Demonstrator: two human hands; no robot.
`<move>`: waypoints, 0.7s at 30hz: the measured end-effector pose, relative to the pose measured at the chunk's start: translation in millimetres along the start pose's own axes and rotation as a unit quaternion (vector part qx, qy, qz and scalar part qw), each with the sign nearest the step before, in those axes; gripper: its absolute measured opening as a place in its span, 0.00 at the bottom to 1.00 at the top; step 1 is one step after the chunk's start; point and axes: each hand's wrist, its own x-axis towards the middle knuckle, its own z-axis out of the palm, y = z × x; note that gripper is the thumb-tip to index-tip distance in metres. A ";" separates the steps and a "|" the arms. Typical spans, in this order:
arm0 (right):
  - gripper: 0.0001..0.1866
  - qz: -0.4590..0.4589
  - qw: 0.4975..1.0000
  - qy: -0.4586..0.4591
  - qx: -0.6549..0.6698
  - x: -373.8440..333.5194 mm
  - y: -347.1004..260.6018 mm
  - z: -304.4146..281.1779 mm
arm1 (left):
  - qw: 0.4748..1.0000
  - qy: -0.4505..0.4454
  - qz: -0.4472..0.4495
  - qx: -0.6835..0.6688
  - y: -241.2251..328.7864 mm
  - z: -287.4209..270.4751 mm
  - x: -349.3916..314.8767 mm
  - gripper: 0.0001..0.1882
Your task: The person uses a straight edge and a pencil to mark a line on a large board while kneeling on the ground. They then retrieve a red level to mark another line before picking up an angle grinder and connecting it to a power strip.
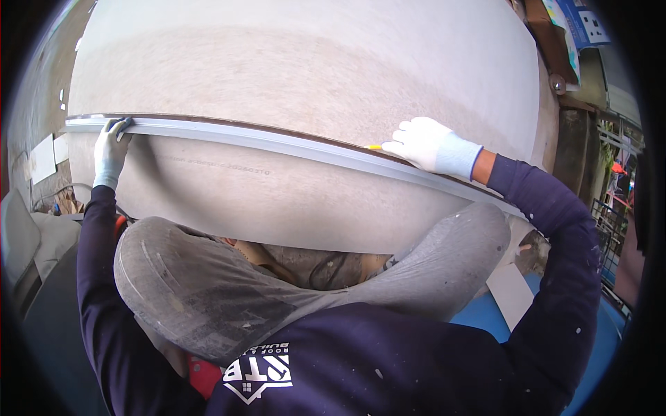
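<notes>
A long silvery metal profile [267, 141] lies across a large pale board [291, 76] from the left edge to beyond my right forearm. A narrow dark strip runs along its far side. My left hand [111, 149], in a white and pale blue glove, is closed over the profile near its left end. Farther right, my right hand [429, 145], gloved the same way, rests on the board by the profile's far edge. Its fingers are closed round a slim yellow tool [375, 147]; only the tip sticks out to the left, so its exact kind is hidden.
My crossed legs in grey trousers [312, 305] lie close to the board's near edge. A white offcut [511, 295] sits on a blue surface [485, 320] at the lower right. Pale scraps [43, 159] lie at the left; a blue box [590, 26] stands at the far right.
</notes>
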 end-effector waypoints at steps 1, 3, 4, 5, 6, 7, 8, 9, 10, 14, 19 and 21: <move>0.15 0.005 1.000 -0.005 -0.003 -8.4 1.7 4.2 | 1.000 0.000 0.003 -0.001 -2.1 0.8 1.1 0.19; 0.15 0.012 1.000 -0.008 -0.005 -23.8 8.1 8.8 | 0.999 0.018 0.027 0.004 -2.1 -0.3 0.4 0.19; 0.15 0.026 1.000 0.011 0.007 -34.7 10.1 10.1 | 0.999 0.020 0.036 -0.003 12.1 3.4 8.5 0.19; 0.16 0.040 0.999 0.031 0.019 -46.5 12.0 12.7 | 0.998 -0.026 -0.047 -0.042 26.7 6.3 15.6 0.19; 0.16 0.049 0.998 0.032 0.020 -60.6 15.1 21.6 | 0.986 -0.073 -0.129 -0.076 39.1 5.0 22.2 0.19; 0.16 0.098 0.987 0.100 0.073 -70.2 17.9 35.5 | 0.986 -0.072 -0.131 -0.080 34.1 3.0 19.5 0.20; 0.17 0.147 0.967 0.167 0.126 -78.0 19.8 51.1 | 0.986 -0.072 -0.127 -0.077 27.4 1.1 15.6 0.20; 0.17 0.147 0.966 0.172 0.128 -80.5 17.9 65.1 | 0.994 -0.048 -0.088 -0.048 12.6 -1.4 7.1 0.20; 0.16 0.229 0.935 0.212 0.169 -88.9 10.6 80.4 | 0.998 -0.024 -0.043 -0.026 13.2 0.7 7.0 0.20; 0.22 0.441 0.825 0.210 0.282 -109.8 -8.7 127.6 | 0.999 -0.036 -0.034 -0.013 10.8 0.9 9.1 0.20; 0.28 0.505 0.792 0.191 0.284 -116.9 -10.6 161.6 | 0.986 -0.067 -0.120 -0.089 4.5 7.2 11.4 0.19; 0.28 0.488 0.794 0.221 0.289 -119.1 -9.1 169.3 | 0.992 -0.065 -0.083 -0.065 4.1 4.1 11.8 0.19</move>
